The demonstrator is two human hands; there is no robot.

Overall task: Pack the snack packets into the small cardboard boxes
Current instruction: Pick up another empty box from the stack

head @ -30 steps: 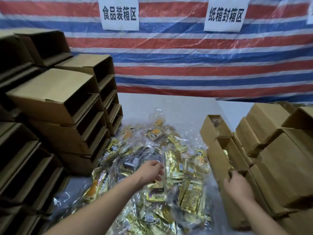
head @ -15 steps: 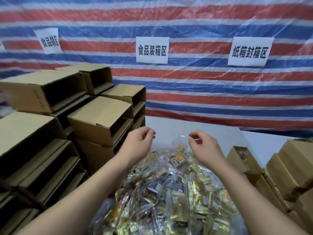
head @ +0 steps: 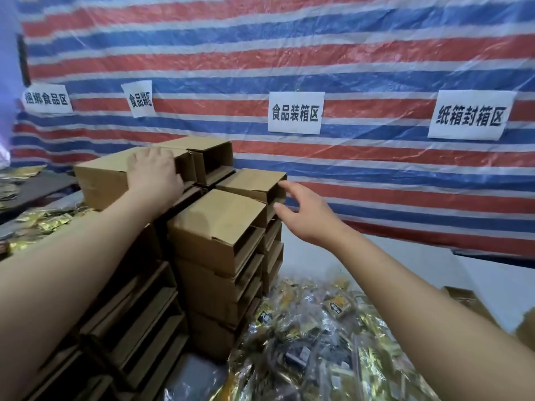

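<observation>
Stacks of small open-ended cardboard boxes [head: 215,227] rise on the left of the table. My left hand [head: 153,172] lies palm-down on the topmost box [head: 101,175] of the rear stack, fingers curled over its right end. My right hand [head: 304,212] hovers with fingers spread beside the open end of a lower top box [head: 252,182], touching nothing that I can see. A heap of gold and clear snack packets [head: 318,342] fills the table at the lower right, under my right forearm.
A red, white and blue striped tarp [head: 376,68] with white paper signs hangs right behind the table. More gold packets [head: 49,221] lie at the far left behind the stacks. Part of another cardboard box [head: 463,299] shows at the right edge.
Both hands rose from above the packet heap and moved left to the box stacks; the left one landed on the top box. The view tilted up and to the left.
</observation>
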